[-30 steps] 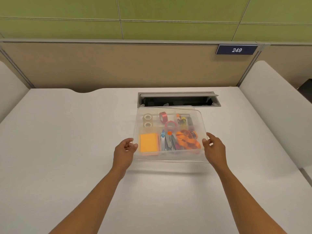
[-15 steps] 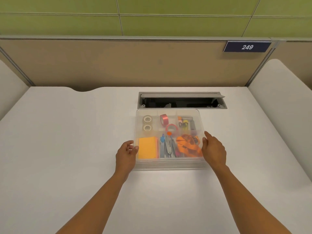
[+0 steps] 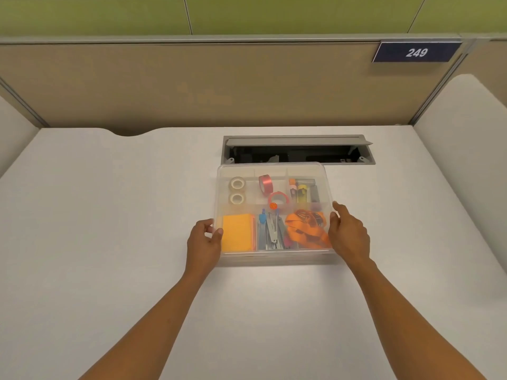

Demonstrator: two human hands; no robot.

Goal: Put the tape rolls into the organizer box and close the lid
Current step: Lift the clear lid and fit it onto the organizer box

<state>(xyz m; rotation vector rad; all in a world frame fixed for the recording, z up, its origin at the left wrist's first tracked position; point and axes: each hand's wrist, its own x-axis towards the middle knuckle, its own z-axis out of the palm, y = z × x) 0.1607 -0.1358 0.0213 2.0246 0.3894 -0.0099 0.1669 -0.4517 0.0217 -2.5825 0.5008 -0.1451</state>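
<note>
The clear plastic organizer box [image 3: 274, 257] sits on the white desk with its clear lid [image 3: 274, 169] lying flat on top. Inside the back left compartment are two whitish tape rolls [image 3: 237, 191]. A pink tape roll [image 3: 265, 184] stands on edge in the back middle compartment, and a red-rimmed roll [image 3: 278, 199] lies flat in front of it. My left hand [image 3: 204, 242] grips the lid's front left edge. My right hand [image 3: 348, 233] grips the lid's right edge near the front.
The box also holds an orange note pad [image 3: 237, 236], a stapler and pens [image 3: 271, 231], an orange strap [image 3: 306, 229] and markers [image 3: 301, 191]. An open cable slot [image 3: 297, 152] in the desk lies just behind the box. Beige partition walls enclose the desk.
The lid has come down from a tilted position above the box to lie flat on it. Both hands followed it down, staying on its edges.
</note>
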